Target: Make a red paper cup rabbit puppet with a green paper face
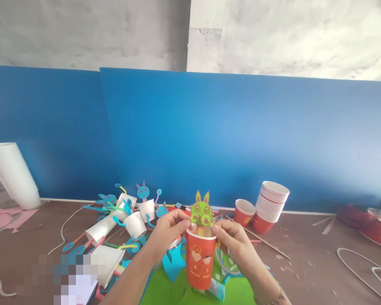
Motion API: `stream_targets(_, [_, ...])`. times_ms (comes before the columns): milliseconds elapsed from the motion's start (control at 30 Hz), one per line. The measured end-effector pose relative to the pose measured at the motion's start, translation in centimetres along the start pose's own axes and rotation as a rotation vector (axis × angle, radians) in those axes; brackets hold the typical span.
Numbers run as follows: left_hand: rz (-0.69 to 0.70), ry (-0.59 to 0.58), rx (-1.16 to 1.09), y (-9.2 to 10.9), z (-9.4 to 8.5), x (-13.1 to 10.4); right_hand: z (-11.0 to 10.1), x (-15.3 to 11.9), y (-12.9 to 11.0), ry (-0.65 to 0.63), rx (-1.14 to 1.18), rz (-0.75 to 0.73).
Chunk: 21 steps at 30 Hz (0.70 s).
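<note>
A red paper cup (200, 264) with printed cartoon figures stands upright over a green sheet (171, 290). Above its rim is a green paper rabbit face (201, 213) with pink details. My left hand (168, 233) pinches at the cup's left rim, beside the face. On the right rim, the thumb and fingers of my right hand (233, 241) are closed in the same way. The fingertips partly cover the rim. Blue paper scraps (174, 262) lie to the left of the cup.
White cups with blue paper faces and straws (135, 224) crowd the left. A stack of paper cups (271, 203) and a single red cup (244, 212) stand right, near a wooden stick (268, 243). Tall white cups (14, 176) lean far left. A blue partition (209, 135) stands behind.
</note>
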<state>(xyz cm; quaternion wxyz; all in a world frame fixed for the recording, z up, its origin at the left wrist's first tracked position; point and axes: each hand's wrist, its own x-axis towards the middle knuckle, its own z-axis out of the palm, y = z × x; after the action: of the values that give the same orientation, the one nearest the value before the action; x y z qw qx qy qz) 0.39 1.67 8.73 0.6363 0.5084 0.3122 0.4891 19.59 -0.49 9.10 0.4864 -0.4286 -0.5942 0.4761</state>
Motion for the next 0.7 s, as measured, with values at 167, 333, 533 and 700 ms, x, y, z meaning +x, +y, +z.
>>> stream_targets(167, [0.015, 0.057, 0.044, 0.7, 0.3, 0.2, 0.2, 0.0, -0.4, -0.003, -0.006, 0.005])
stream_targets(333, [0.020, 0.102, 0.124, 0.4, 0.6, 0.2, 0.5, 0.0, -0.6, -0.043, -0.027, -0.033])
stream_targets(533, [0.016, 0.092, 0.055, -1.3, 0.5, 0.4, 0.4, 0.0, -0.3, -0.007, -0.010, -0.054])
stream_targets(700, [-0.043, 0.128, -0.083, -1.7, 0.5, 0.7, 0.2, 0.1, 0.1, -0.003, 0.016, -0.045])
